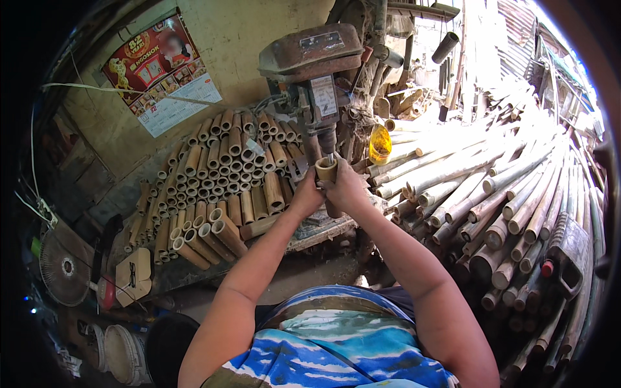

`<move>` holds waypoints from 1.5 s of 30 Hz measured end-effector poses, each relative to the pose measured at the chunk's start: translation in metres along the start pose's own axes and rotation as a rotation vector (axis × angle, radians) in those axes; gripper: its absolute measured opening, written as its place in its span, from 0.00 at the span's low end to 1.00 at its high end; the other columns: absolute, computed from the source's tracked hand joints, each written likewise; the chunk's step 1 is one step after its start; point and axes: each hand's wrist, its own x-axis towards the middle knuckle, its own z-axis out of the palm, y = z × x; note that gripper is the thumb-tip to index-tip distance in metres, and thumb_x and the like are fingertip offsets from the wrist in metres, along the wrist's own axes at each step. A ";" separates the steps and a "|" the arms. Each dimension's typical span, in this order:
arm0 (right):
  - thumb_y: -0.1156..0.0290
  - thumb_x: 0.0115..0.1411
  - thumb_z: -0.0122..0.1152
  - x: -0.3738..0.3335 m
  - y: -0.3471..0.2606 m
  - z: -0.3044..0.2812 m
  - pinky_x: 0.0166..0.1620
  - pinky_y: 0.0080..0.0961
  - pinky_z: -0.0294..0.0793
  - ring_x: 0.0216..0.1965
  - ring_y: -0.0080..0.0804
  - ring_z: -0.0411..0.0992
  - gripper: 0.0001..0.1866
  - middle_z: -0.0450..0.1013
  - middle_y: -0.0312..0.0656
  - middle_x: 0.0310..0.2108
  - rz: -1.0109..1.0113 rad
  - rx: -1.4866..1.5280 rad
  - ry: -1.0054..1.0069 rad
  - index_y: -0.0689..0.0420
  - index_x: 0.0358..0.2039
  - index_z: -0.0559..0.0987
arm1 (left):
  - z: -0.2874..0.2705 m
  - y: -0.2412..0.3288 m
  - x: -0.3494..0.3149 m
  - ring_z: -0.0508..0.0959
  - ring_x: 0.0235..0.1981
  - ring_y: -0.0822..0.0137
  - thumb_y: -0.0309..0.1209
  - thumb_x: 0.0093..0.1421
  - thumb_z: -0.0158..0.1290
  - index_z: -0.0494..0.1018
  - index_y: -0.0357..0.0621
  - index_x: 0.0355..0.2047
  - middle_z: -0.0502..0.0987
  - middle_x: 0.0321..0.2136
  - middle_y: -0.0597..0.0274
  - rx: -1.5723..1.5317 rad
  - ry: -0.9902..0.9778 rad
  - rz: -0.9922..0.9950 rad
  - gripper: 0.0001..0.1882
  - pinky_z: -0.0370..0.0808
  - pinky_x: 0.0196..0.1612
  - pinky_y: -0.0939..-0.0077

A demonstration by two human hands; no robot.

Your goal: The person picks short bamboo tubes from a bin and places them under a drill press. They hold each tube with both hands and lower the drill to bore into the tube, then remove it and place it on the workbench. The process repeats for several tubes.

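A short bamboo tube [326, 171] stands upright under a rusty drill press [312, 55], its open top facing up. My left hand [306, 196] grips the tube from the left side. From the right, my right hand [347, 187] is closed round the same tube. The drill press's chuck [327, 141] sits just above, and its bit reaches down to the tube's mouth; whether it touches the wall cannot be made out. Below my hands, the press's base and a dusty bench edge [323, 234] show in part.
A big stack of cut bamboo tubes [223, 171] fills the bench on the left. Long bamboo poles [491, 194] are piled on the right, with a grey plastic jug [569, 252] on them. A fan [66, 265] and buckets [119, 352] stand lower left. A yellow bottle [380, 143] hangs beside the press.
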 end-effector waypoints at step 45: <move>0.67 0.57 0.65 0.015 -0.007 0.008 0.46 0.53 0.76 0.44 0.64 0.75 0.27 0.72 0.65 0.44 0.066 -0.051 0.029 0.64 0.50 0.62 | 0.014 -0.029 0.020 0.76 0.56 0.50 0.25 0.60 0.56 0.59 0.47 0.65 0.75 0.56 0.45 -0.231 0.014 0.136 0.33 0.73 0.56 0.61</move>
